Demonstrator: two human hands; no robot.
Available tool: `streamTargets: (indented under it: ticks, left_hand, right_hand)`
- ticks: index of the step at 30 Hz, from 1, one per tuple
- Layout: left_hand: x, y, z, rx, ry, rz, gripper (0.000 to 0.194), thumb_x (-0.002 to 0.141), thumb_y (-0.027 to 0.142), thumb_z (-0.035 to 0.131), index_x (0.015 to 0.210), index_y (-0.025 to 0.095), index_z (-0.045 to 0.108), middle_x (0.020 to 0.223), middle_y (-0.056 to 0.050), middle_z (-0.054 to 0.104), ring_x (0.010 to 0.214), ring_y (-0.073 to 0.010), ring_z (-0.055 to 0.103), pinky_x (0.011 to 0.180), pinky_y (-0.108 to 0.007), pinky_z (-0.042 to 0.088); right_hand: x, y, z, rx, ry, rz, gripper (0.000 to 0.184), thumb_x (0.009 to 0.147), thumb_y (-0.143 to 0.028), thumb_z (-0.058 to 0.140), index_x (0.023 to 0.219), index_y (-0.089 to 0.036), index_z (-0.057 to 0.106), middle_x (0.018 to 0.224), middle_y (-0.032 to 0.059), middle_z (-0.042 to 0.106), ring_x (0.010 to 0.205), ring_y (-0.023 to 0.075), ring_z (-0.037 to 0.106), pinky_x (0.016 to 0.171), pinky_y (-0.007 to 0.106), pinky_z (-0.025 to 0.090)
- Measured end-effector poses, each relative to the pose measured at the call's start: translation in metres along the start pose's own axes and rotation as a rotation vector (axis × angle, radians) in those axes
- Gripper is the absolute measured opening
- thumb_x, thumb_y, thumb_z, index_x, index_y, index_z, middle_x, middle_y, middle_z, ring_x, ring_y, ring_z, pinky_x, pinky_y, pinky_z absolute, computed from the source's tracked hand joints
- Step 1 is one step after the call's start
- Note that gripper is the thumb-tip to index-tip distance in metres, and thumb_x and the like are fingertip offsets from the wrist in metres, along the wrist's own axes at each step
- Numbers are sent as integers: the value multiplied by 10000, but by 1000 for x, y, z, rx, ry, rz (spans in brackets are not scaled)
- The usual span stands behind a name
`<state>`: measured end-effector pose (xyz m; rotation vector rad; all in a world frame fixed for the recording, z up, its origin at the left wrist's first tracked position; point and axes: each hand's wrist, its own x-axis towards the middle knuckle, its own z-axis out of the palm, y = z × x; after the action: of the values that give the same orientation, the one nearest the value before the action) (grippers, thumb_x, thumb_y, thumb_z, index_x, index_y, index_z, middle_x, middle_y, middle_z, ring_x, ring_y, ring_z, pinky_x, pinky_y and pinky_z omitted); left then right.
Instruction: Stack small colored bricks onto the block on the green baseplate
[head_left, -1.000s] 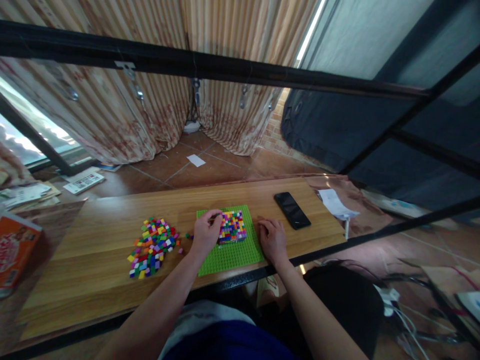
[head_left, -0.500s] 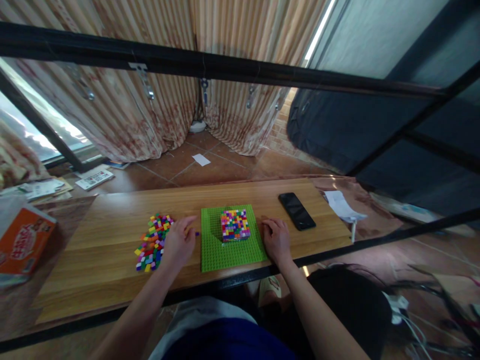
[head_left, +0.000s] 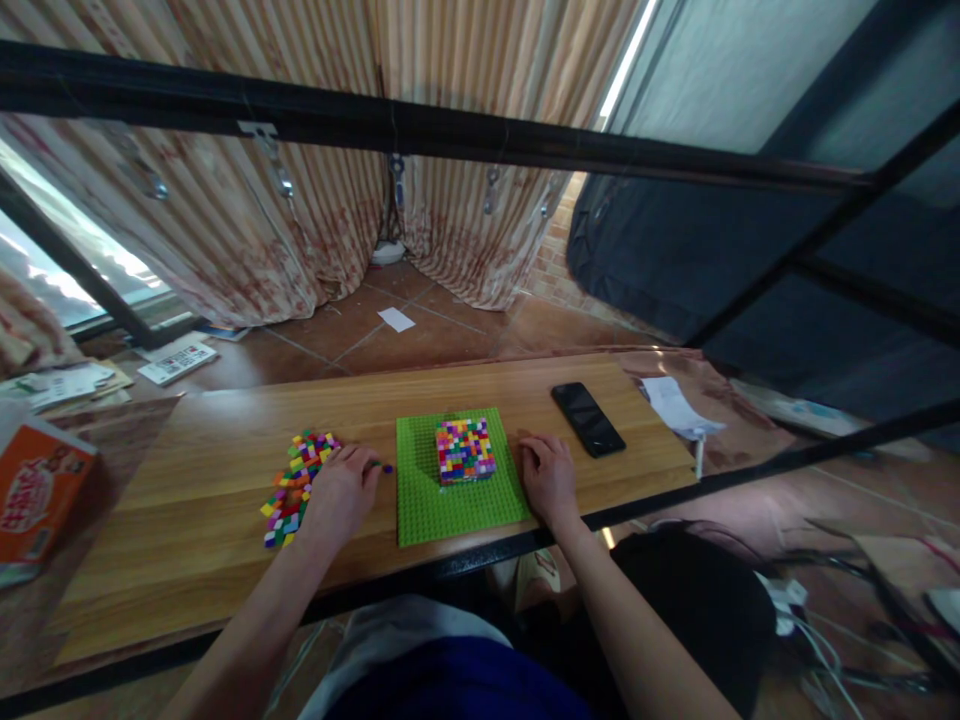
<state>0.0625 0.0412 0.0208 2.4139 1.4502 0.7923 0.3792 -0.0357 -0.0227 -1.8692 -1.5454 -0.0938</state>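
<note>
A block of many coloured small bricks [head_left: 466, 450] stands on a green studded baseplate [head_left: 427, 515]. To the left, loose toy bricks [head_left: 289, 490] lie in a pile. My left hand [head_left: 341, 490] is low at the pile's right edge, its fingers bent and closed together; what is in them, if anything, is too small to make out. Just right of its fingertips, a single dark blue brick [head_left: 388, 469] lies on the wood. My right hand [head_left: 550, 480] rests at the baseplate's right edge with its fingers curled in, and nothing shows in them.
The wooden table [head_left: 187, 540] has a black phone [head_left: 589, 418] on it at the right. White paper [head_left: 679, 405] lies beyond its right end. A black metal bar [head_left: 450, 130] crosses ahead. An orange box [head_left: 41, 495] stands at the far left.
My left hand has moved left and its fingers have come down toward the pile. My right hand stays by the baseplate. The whole view has shifted slightly.
</note>
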Motion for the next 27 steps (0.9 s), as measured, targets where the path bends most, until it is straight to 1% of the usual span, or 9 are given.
streamTargets:
  ticks: [3, 4, 6, 9, 13, 16, 22, 25, 27]
  left_hand:
    - [-1, 12, -3, -87, -2, -97, 132, 814, 297, 495, 790, 229, 606, 709, -20, 664, 627, -189, 614, 598, -297, 466]
    - [0, 18, -4, -139, -11, -106, 139, 820, 307, 495, 802, 229, 609, 701, -7, 665, 604, -173, 613, 573, -278, 456]
    - [2, 30, -3, -246, -24, -82, 146, 823, 319, 504, 800, 230, 617, 685, 10, 662, 579, -150, 610, 552, -252, 450]
    - [7, 48, -1, -345, -21, -34, 157, 828, 330, 524, 805, 228, 641, 698, 8, 677, 598, -145, 620, 576, -250, 471]
    - [15, 64, 5, -382, 0, -15, 182, 852, 330, 533, 844, 234, 686, 818, -18, 723, 715, -166, 658, 688, -282, 509]
    - [19, 69, 11, -393, 44, -6, 188, 863, 314, 530, 856, 237, 701, 862, -28, 724, 772, -175, 663, 731, -296, 516]
    - [24, 71, 27, -364, 57, -9, 171, 877, 276, 521, 920, 220, 677, 903, -35, 698, 779, -166, 652, 723, -290, 511]
    - [26, 73, 29, -314, 65, -15, 150, 880, 276, 525, 914, 216, 658, 899, -34, 689, 792, -172, 646, 730, -300, 499]
    - [27, 75, 29, -289, 59, 9, 152, 889, 288, 523, 884, 215, 656, 883, -34, 682, 806, -178, 641, 742, -308, 491]
  right_hand:
    - [0, -1, -1, 0, -4, 5, 236, 901, -199, 471, 925, -189, 706, 969, 93, 654, 913, 233, 528, 816, 369, 425]
    - [0, -1, -1, -1, -5, 6, 237, 901, -197, 471, 924, -189, 706, 968, 94, 653, 912, 232, 529, 816, 369, 425]
    - [0, -2, -1, -4, -8, 8, 239, 902, -198, 469, 920, -191, 707, 967, 94, 652, 915, 233, 530, 817, 371, 426]
    - [1, -2, -1, -1, -5, 8, 243, 903, -198, 465, 917, -193, 708, 968, 93, 650, 918, 231, 531, 817, 369, 428]
    - [1, -1, 0, 4, 5, 5, 244, 901, -192, 467, 917, -194, 710, 967, 93, 652, 919, 230, 537, 816, 368, 430]
    - [1, 0, 1, 6, 2, 10, 242, 899, -188, 470, 919, -195, 711, 968, 90, 656, 924, 230, 536, 824, 366, 428]
    - [1, -1, 0, 3, -6, 13, 240, 903, -194, 470, 922, -194, 710, 981, 93, 652, 936, 230, 536, 832, 367, 427]
    - [1, -1, 0, 6, -8, 11, 245, 907, -196, 465, 922, -195, 709, 978, 92, 650, 934, 230, 535, 836, 368, 426]
    - [1, -1, 0, 8, -8, 11, 245, 907, -194, 465, 925, -191, 709, 977, 93, 651, 931, 229, 533, 838, 368, 425]
